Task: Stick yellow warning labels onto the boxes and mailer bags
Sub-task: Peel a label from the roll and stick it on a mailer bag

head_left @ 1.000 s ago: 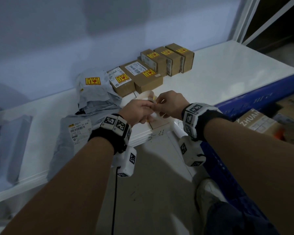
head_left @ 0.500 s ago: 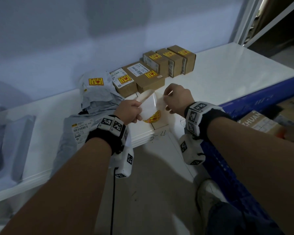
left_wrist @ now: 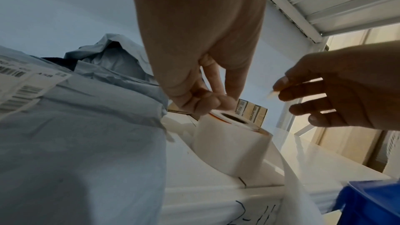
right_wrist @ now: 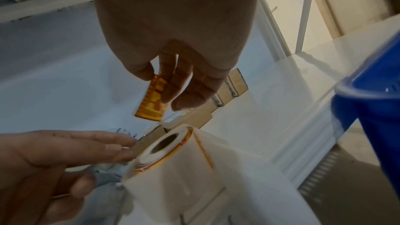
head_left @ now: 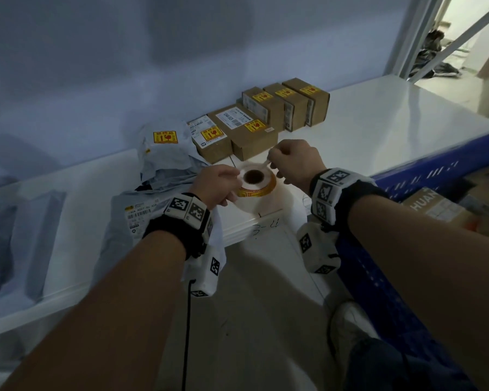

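A roll of yellow warning labels stands on the white shelf near its front edge, with white backing strip trailing off it. My left hand grips the roll's top rim. My right hand is just above and right of the roll and pinches one peeled yellow label by its top edge. Brown boxes behind the roll carry yellow labels, as does the crumpled grey mailer bag. A flat grey mailer bag under my left wrist shows only a white barcode label.
Three small labelled boxes stand in a row at the back. More grey bags lie far left. A blue beam edges the shelf on the right, with a cardboard box below it. The wall is close behind.
The roll, held up between both hands before, now stands on the shelf. My right hand has pulled a label free and moved up and right, away from the roll.
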Action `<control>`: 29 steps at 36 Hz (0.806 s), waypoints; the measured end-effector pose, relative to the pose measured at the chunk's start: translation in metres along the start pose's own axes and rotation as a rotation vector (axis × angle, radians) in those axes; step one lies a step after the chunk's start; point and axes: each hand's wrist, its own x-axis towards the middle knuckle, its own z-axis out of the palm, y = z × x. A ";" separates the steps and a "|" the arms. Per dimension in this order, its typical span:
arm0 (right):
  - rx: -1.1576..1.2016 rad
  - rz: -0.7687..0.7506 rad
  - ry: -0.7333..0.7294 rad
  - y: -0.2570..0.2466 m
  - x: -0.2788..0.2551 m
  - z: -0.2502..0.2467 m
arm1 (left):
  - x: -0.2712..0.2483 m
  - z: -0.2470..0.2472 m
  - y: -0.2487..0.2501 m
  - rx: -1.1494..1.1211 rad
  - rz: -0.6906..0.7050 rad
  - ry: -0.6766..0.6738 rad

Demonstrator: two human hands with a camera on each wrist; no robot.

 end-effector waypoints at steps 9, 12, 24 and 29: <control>0.317 0.029 -0.115 -0.018 0.002 0.017 | -0.008 -0.013 0.003 0.031 0.157 0.094; 0.379 0.046 -0.207 -0.024 0.000 0.024 | -0.015 -0.018 0.006 -0.022 0.194 0.118; 0.300 0.073 -0.394 -0.037 -0.003 0.056 | -0.027 -0.056 -0.017 -0.055 0.085 0.107; 0.386 0.135 -0.395 -0.048 -0.002 0.070 | -0.028 -0.066 -0.021 -0.233 -0.009 0.098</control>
